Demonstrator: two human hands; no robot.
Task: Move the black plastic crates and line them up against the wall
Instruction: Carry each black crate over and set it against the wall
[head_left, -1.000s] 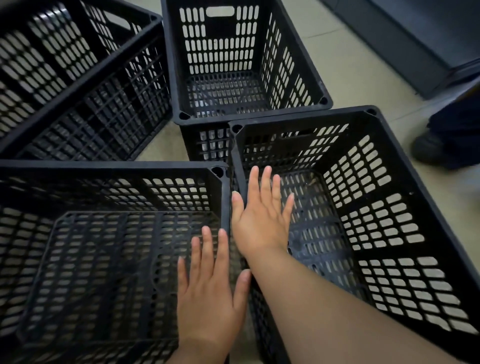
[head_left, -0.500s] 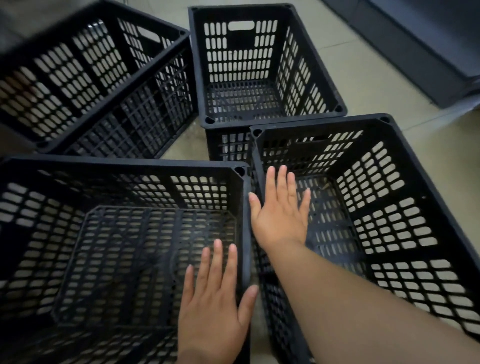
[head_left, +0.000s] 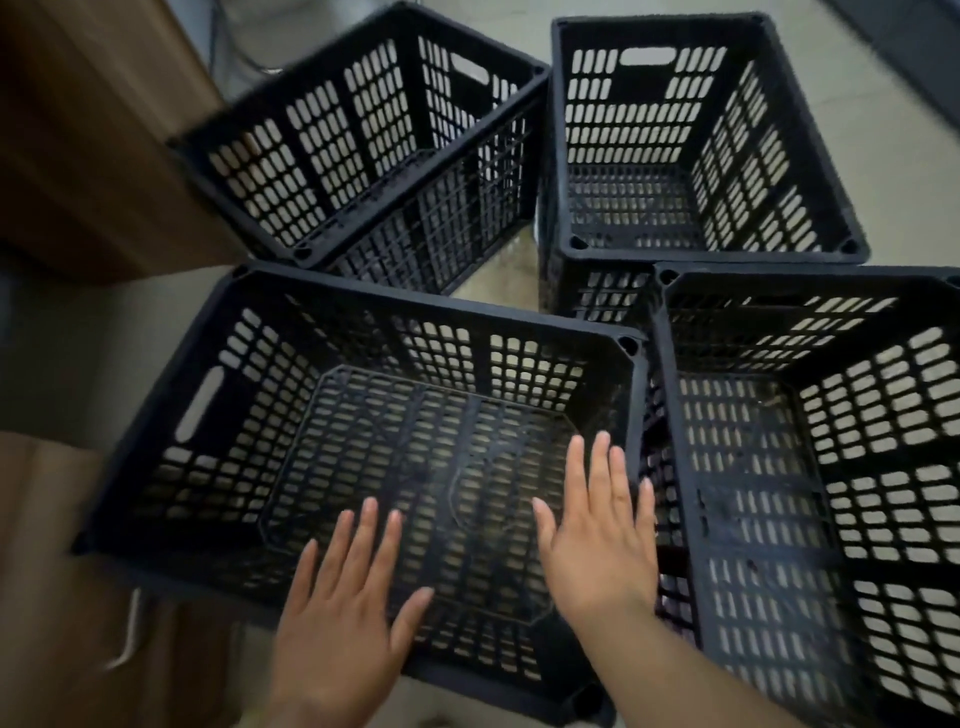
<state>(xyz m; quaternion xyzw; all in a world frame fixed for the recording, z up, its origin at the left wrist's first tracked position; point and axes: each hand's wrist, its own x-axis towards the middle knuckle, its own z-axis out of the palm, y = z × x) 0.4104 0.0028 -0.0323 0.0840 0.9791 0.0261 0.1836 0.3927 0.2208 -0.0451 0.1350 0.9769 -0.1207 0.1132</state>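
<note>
Four black crates stand on the tiled floor (head_left: 909, 156), bunched together and none in a line. The far-left crate (head_left: 306, 253) sits skewed, close to a brown wooden cabinet (head_left: 78, 130) at the floor's left edge. The far-right crate (head_left: 701, 254) sits beside it, their far corners almost meeting. The near-left crate (head_left: 426, 307) and near-right crate (head_left: 805, 275) lie side by side in front, with a narrow gap between their walls.

Half a second ago the right hand (head_left: 597, 535) reached into the near-right crate, flat by its left wall. Now it has crossed over, and both hands hang above the near-left crate. The right hand is just inside that crate's right wall. The left hand (head_left: 343, 597) has slid away from that wall toward the middle of the near rim.

Both hands show straight, spread fingers that grasp nothing — whether they touch the plastic cannot be told.

The view has also swung left, so the cabinet now shows, while the near-right crate runs off the right edge.
</note>
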